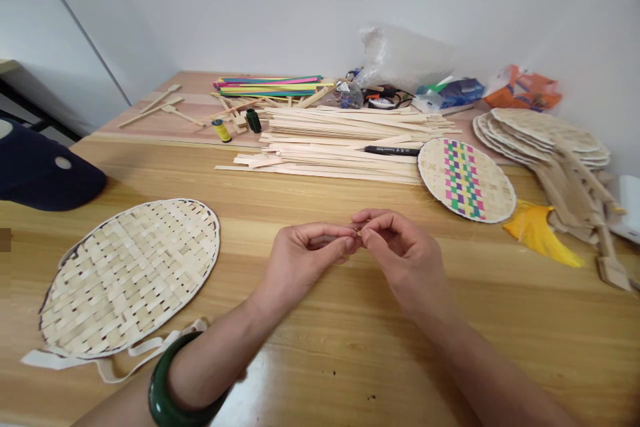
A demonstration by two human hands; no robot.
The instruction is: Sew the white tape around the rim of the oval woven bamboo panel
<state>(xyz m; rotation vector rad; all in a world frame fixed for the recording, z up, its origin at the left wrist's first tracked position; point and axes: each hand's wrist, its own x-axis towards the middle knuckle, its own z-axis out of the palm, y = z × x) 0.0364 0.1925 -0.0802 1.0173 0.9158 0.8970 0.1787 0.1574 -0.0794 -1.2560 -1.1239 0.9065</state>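
We pinch a tiny thing [359, 232] between the fingertips of our left hand [310, 252] and right hand [409, 252], above the table [300, 360]; our fingers cover most of it, so we cannot tell what it is. The lower edge cuts off our green bangle [161, 383]. Our left forearm partly hides a pale ribbon [50, 361] beside the woven oval [133, 280]. Farther out, the left edge crops a dark cap [45, 170], and stacked fans [543, 128] overlap at right.

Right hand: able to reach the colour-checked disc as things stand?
Probably yes: nothing visible blocks the right hand from the colour-checked disc, though it's pinching a tiny item, too small to identify, with the left hand.
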